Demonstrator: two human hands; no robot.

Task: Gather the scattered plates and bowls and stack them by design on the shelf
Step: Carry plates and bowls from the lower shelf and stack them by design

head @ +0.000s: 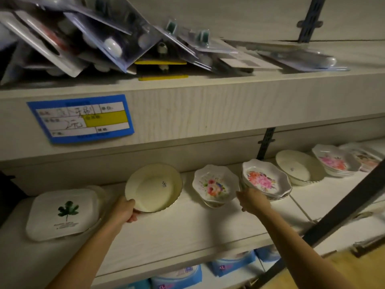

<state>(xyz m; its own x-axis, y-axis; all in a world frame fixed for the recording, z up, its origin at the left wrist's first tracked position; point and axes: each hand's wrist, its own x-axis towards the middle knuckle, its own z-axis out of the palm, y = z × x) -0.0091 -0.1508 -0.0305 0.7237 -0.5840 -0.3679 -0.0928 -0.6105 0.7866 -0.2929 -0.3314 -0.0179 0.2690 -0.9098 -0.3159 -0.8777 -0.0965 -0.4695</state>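
Fingers of left hand [127, 209] grip cream plate [153, 187]; right hand [253, 200], outstretched, touches floral bowl [215, 185].

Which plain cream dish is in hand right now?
The tilted cream dish beside the leaf-print plate, rim gripped by the left hand; the other cream dish rests farther right, untouched.

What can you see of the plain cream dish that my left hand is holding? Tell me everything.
The cream dish is round, shallow and empty, glossy like glazed ceramic, with a fluted rim edged in a darker line and one small dark mark inside, right of centre. It is tilted, its inside facing the camera, near edge down by the white shelf. The left hand grips its lower left rim. It sits between a square leaf plate and a floral dish, touching neither.
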